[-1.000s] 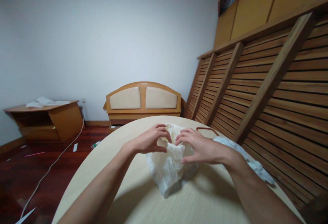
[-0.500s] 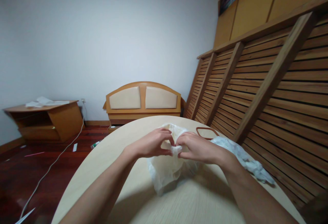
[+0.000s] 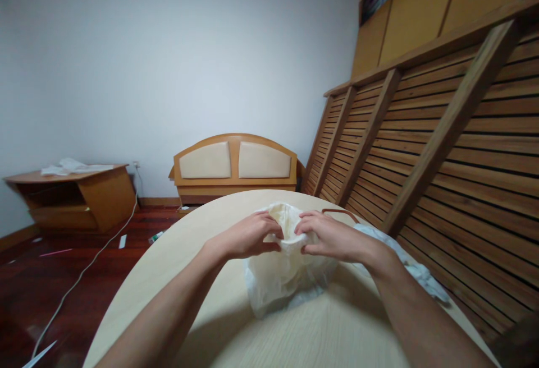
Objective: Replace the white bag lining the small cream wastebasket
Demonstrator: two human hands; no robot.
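A crumpled white plastic bag (image 3: 283, 276) sits on the round pale wooden table (image 3: 202, 244), its mouth turned up and away from me. My left hand (image 3: 247, 235) pinches the near rim of the bag on the left side. My right hand (image 3: 329, 236) pinches the same rim on the right, fingertips a short gap from those of the left hand. Pale cream material (image 3: 287, 217) shows inside the opening; what it is I cannot tell.
A second crumpled white plastic sheet (image 3: 415, 271) lies along the table's right edge, behind my right forearm. A brown loop (image 3: 340, 211) rests on the table beyond my right hand. Slatted wooden bed frames (image 3: 442, 149) lean at right. A headboard (image 3: 234, 167), low cabinet (image 3: 71, 197) and floor cable (image 3: 80, 278) stand beyond.
Both hands have shifted slightly away from me along the bag's rim and moved a little apart. The bag's mouth now stands wider open and its body has puffed out.
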